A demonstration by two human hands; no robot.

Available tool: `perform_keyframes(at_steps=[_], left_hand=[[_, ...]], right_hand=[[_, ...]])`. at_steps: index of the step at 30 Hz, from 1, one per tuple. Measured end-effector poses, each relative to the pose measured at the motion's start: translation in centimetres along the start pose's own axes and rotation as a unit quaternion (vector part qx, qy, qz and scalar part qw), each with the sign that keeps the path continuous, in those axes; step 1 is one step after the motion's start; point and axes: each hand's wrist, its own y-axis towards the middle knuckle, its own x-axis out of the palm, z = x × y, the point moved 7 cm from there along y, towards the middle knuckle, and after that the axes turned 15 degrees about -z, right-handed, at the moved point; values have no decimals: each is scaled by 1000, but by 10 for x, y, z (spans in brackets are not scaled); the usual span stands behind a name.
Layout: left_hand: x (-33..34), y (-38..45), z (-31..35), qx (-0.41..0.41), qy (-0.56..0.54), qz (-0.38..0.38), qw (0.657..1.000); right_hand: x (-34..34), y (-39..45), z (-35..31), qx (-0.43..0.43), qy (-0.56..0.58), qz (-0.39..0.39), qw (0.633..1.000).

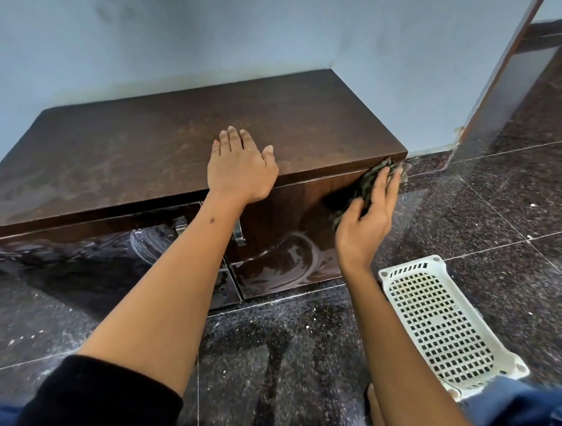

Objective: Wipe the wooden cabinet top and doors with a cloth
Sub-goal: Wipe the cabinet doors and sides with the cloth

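A white plastic lattice basket (443, 322) lies on the speckled dark stone floor (298, 360) near right, while the left hand (241, 168) rests flat, fingers straight, on the low brown wooden cabinet (146, 153) top and the right hand (367, 214) presses a crumpled dark cloth (372, 181) against the glossy right door's (287, 245) upper right corner.

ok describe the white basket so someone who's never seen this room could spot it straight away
Start at the low dark wooden cabinet against the pale wall, then look down to the speckled dark floor in front of its right end. The white plastic basket lies there, beside the person's right forearm. Its grid of small square holes makes it the only pale, perforated thing around.
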Motion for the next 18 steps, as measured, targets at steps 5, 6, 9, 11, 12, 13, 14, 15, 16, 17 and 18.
perform_keyframes(at_steps=[5, 6, 9, 11, 12, 13, 14, 15, 16, 17, 18], left_hand=[[1, -2, -1, 0, 2, 0, 1000], [1, -1, -1, 0, 2, 1, 1000], [1, -1, -1, -2, 4, 3, 1000], [0, 0, -1, -2, 6, 4, 1000], [0, 0, -1, -2, 5, 2, 1000], [0, -1, -1, -1, 5, 2, 1000], [0, -1, -1, 0, 6, 2, 1000], [0, -2, 0, 0, 6, 2, 1000], [1, -2, 0, 0, 7, 3, 1000], [1, -1, 0, 0, 7, 5, 1000], [1, -1, 0, 0, 7, 5, 1000]], right_hand=[[-7, 3, 19, 69, 45, 7, 997], [-10, 7, 21, 79, 46, 18, 996], [-10, 9, 10, 22, 3, 15, 1000], [-3, 1, 7, -10, -16, -12, 1000], [1, -3, 11, -6, -16, -21, 1000], [2, -6, 17, 9, -7, -21, 1000], [0, -7, 24, 37, 12, -14, 999], [-3, -5, 31, 68, 29, -3, 997], [-7, -2, 35, 87, 36, 9, 995], [-11, 3, 34, 84, 29, 20, 996], [-13, 6, 29, 62, 11, 25, 998]])
